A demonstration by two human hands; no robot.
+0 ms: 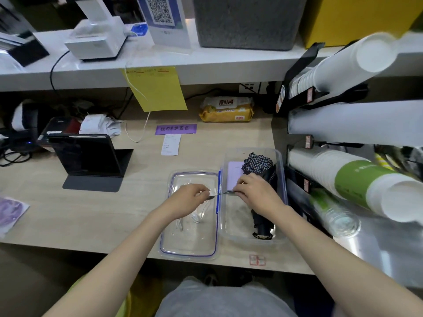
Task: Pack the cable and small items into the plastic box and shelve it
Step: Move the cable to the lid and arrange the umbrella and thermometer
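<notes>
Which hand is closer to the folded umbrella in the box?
The right hand. It is over the plastic box, right beside the folded umbrella. The left hand is farther away, over the lid lying next to the box.

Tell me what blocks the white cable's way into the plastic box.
Nothing visible blocks it. The white cable lies on the lid, beside the open plastic box. A folded umbrella fills the box's right side; its left side is free.

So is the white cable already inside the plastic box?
No, the white cable lies on the lid beside the plastic box, which holds only the folded umbrella and a purple card.
</notes>
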